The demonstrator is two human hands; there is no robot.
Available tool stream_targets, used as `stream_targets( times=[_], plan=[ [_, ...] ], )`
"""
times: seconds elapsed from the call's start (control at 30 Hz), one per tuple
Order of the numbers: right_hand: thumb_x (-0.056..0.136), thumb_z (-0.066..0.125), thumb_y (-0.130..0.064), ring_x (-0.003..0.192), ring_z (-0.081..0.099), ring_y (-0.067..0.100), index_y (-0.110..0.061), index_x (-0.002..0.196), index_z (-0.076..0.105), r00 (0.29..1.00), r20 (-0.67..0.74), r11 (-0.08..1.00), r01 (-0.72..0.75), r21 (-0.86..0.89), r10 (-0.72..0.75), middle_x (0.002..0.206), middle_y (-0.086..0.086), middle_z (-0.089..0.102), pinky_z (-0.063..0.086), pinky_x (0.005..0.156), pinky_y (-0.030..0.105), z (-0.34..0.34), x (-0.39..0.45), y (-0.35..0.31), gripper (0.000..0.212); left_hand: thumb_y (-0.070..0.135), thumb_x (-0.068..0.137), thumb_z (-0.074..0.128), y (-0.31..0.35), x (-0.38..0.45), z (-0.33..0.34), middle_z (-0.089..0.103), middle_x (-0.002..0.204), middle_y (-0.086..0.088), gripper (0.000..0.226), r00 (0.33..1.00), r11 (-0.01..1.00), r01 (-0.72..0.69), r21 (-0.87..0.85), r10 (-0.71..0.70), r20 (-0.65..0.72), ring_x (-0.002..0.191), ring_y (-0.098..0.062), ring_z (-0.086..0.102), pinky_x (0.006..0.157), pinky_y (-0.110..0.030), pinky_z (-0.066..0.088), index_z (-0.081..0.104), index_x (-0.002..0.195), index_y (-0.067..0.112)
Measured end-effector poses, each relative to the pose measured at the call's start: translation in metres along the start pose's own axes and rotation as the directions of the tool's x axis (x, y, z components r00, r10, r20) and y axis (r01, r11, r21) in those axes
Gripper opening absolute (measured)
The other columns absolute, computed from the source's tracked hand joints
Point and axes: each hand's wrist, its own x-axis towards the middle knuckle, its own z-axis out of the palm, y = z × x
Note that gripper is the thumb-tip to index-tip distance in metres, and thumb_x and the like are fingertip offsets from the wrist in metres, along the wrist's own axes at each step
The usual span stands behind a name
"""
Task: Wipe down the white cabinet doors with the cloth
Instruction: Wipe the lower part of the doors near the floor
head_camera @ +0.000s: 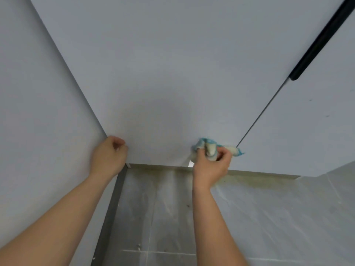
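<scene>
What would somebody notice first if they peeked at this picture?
Probably the blue-and-white cloth bunched in the right hand, pressed low on the big white cabinet door. Next, the left hand curled at that door's lower left edge. Up in the right corner runs a long black handle.

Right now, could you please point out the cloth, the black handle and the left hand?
cloth (210, 148): head view, bunched middle.
black handle (318, 41): head view, mid-bar.
left hand (109, 154): head view, back of hand.

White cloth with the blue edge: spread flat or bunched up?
Bunched up. The white cloth with the blue edge is crumpled in the right hand, against the white cabinet door.
</scene>
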Motion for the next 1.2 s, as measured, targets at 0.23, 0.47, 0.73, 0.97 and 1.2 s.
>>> stream_targets(
  times=[0.23,0.47,0.73,0.97,1.2],
  plan=[
    [0.070,0.088,-0.020,0.089,0.063,0.031,-0.007,0.101,0.062,0.993,0.113,0.994,0.044,-0.105,-0.032,0.097,0.010,0.065,0.047,0.082,0.034,0.016,-0.033,0.028,0.042,0.012,0.091,0.060,0.001,0.003,0.000,0.070,0.104,-0.004,0.014,1.000,0.999,0.011,0.047,-0.010,-0.012,0.096,-0.028,0.065,0.084,-0.033,0.050,0.066,0.102,0.019],
    [0.064,0.094,-0.022,0.069,0.056,0.017,-0.022,0.080,0.057,0.909,0.329,0.966,-0.239,-0.096,0.258,0.076,-0.003,0.062,0.039,0.061,0.007,0.045,-0.085,0.045,0.041,0.009,0.092,0.060,0.004,0.004,0.004,0.070,0.113,-0.011,0.019,1.000,0.998,-0.005,0.069,0.007,-0.026,0.107,-0.032,0.064,0.084,-0.025,0.039,0.067,0.110,0.011],
    [0.070,0.091,-0.022,0.090,0.070,0.030,-0.012,0.091,0.063,0.917,-0.007,0.908,-0.397,-0.132,0.400,0.094,0.009,0.073,0.052,0.085,0.034,0.005,-0.026,0.063,0.037,0.006,0.091,0.058,0.001,0.002,0.004,0.064,0.107,-0.003,0.021,1.000,0.996,-0.011,0.085,0.013,-0.021,0.095,-0.024,0.059,0.082,-0.026,0.039,0.064,0.109,0.013],
    [0.070,0.090,-0.018,0.062,0.057,-0.003,-0.011,0.088,0.064,0.826,0.385,0.898,-0.441,-0.011,0.411,0.078,-0.007,0.067,0.042,0.059,0.009,0.058,-0.101,0.007,0.032,0.007,0.091,0.059,-0.003,0.007,0.004,0.069,0.114,-0.008,0.021,0.999,0.996,-0.024,0.086,0.027,-0.025,0.106,-0.032,0.064,0.088,-0.031,0.044,0.066,0.109,0.012],
    [0.063,0.088,-0.030,0.084,0.070,0.017,-0.020,0.086,0.065,0.862,-0.020,0.850,-0.495,0.180,0.506,0.090,-0.004,0.072,0.059,0.091,0.046,0.000,0.006,0.040,0.034,0.007,0.092,0.058,0.000,0.008,0.003,0.068,0.114,-0.009,0.021,1.000,0.995,-0.022,0.100,0.024,-0.017,0.104,-0.031,0.063,0.087,-0.034,0.046,0.066,0.111,0.011]
  ],
)
